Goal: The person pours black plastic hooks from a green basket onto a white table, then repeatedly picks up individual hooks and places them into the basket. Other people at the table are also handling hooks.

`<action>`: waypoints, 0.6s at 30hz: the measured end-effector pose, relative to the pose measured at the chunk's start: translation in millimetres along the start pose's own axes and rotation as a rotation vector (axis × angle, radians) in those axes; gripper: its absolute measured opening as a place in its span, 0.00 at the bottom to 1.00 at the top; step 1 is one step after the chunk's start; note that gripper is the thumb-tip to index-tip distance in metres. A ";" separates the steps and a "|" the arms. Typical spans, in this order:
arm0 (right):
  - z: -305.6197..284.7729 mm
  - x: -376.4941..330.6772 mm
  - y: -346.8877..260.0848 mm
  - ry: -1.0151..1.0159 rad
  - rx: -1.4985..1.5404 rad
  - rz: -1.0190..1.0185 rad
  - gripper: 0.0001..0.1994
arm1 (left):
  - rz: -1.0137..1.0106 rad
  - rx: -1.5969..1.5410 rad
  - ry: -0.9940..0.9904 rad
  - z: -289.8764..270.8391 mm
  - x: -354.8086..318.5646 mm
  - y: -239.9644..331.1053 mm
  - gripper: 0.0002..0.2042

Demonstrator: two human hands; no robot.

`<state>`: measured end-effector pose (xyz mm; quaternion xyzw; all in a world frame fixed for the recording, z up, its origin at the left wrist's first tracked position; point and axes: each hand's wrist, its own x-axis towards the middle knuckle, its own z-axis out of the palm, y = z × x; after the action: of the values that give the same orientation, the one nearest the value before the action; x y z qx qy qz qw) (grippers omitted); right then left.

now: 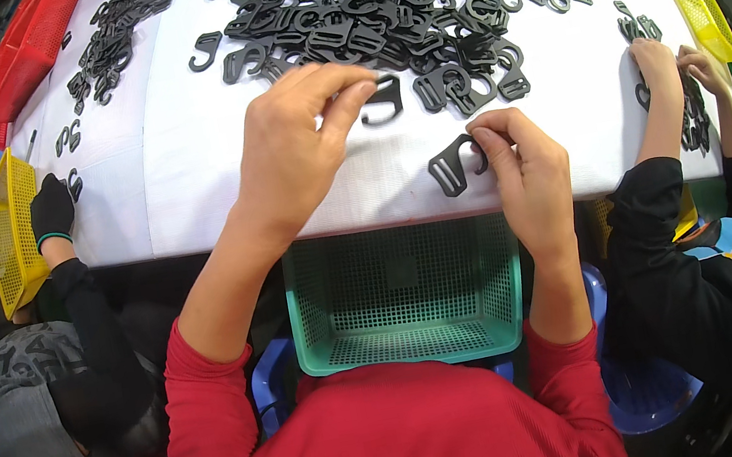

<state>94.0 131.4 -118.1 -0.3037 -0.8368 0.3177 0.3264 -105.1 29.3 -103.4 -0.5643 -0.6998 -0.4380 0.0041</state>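
I see my left hand (294, 144) pinching a matte black plastic hook (383, 100) over mid-worktop (181, 163); my right hand (525, 168) grips a slotted black buckle (452, 166) near the front edge.

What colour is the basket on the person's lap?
Green basket, best seen in the head view.

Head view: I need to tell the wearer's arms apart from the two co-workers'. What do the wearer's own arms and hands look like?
Both the left hand and the right hand are bare, with no gloves, rings or watch showing. The forearms are uncovered; red sleeves are pushed up to about the elbows and match the red top below.
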 end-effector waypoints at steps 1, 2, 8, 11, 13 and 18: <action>-0.1 2.5 2.8 -0.033 -0.010 0.007 0.05 | -0.208 -0.134 -0.111 -6.9 -1.3 6.9 0.07; 0.0 5.2 5.1 -0.067 -0.019 0.013 0.06 | -0.416 -0.266 -0.221 -11.3 -2.4 9.1 0.07; 8.9 29.9 10.8 0.079 -0.377 -0.312 0.15 | -0.323 -0.054 -0.091 -11.3 -8.7 -3.0 0.09; 19.8 27.7 -0.3 -0.049 -0.400 -0.368 0.16 | -0.343 -0.010 -0.004 -17.2 -13.1 -6.1 0.09; 21.6 22.9 -3.4 -0.073 -0.332 -0.395 0.15 | -0.360 0.033 0.025 -18.7 -20.8 -8.7 0.09; -0.5 21.3 11.6 0.051 -0.528 -0.293 0.14 | -0.015 0.257 0.058 -14.8 -32.9 -30.8 0.12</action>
<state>85.1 153.9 -118.8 -0.2619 -0.9170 0.0310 0.2992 -124.8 -5.1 -129.4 -0.5410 -0.7539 -0.3609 0.0934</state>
